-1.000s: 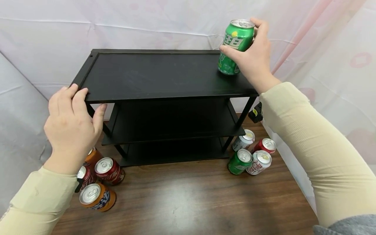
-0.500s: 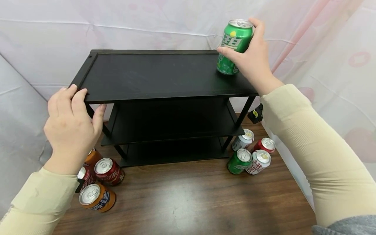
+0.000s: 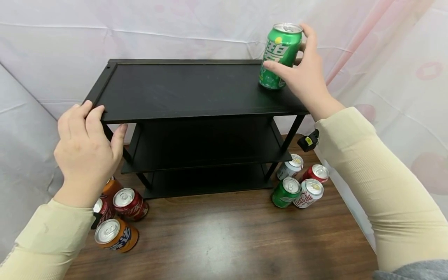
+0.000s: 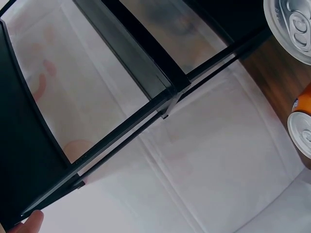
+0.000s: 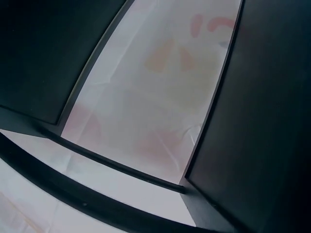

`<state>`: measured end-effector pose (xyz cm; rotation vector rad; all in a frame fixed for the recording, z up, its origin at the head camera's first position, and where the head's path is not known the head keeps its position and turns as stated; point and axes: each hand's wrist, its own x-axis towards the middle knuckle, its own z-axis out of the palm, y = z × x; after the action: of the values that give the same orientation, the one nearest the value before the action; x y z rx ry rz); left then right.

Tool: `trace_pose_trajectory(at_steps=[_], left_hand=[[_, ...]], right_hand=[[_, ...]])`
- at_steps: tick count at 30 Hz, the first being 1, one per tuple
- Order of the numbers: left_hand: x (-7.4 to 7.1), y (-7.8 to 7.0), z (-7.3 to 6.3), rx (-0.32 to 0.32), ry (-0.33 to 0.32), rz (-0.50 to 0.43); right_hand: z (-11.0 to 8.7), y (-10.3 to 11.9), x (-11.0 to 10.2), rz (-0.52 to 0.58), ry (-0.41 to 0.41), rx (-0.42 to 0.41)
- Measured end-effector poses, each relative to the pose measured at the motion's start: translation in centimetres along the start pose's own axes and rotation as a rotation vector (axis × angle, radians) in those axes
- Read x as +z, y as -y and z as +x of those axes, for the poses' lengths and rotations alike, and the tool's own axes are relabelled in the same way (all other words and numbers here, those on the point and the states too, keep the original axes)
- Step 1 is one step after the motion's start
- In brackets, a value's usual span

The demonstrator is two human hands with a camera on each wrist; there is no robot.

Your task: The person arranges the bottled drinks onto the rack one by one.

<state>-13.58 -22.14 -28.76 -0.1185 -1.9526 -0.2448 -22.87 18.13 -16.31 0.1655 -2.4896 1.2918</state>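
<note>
A green soda can (image 3: pixel 284 42) stands upright on the right end of the top board of a black three-tier shelf rack (image 3: pixel 189 89). My right hand (image 3: pixel 308 77) is around its right side, with the thumb spread across the front and the index finger raised just behind the rim. A gap shows between palm and can. At the rack's left front corner my left hand (image 3: pixel 85 149) rests its fingers on the top board's edge, the thumb pointing out below. One fingertip (image 4: pixel 31 222) shows by the board in the left wrist view. The right wrist view shows only rack boards (image 5: pixel 277 97) and cloth.
Several cans stand on the wooden table (image 3: pixel 210 241) left of the rack, including a dark red can (image 3: pixel 134 208) and an orange can (image 3: pixel 126 237). Right of it are another green can (image 3: pixel 281 196), a white can (image 3: pixel 306 198) and others. Pale cloth (image 3: pixel 175 27) hangs behind.
The right hand's fingers have loosened and drawn slightly back from the green can, with the thumb lower on its front. The can stays in place, and the left hand has barely moved.
</note>
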Motion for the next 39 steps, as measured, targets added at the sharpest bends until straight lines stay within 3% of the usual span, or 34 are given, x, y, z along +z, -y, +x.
trace_pose_trajectory(at_steps=[10, 26, 33, 39], left_hand=[[0.1, 0.1, 0.0, 0.000, 0.011, -0.005], [0.2, 0.2, 0.0, 0.005, -0.009, -0.007], [0.2, 0.3, -0.1, 0.003, -0.005, -0.003], [0.2, 0.3, -0.1, 0.004, -0.011, -0.007]], right_hand=[[-0.9, -1.1, -0.6, 0.024, -0.043, -0.055], [-2.5, -1.9, -0.9, 0.084, -0.105, -0.061], [-3.8, -2.3, -0.4, 0.190, -0.155, -0.138], [-4.8, -2.7, -0.3, 0.145, -0.191, -0.202]])
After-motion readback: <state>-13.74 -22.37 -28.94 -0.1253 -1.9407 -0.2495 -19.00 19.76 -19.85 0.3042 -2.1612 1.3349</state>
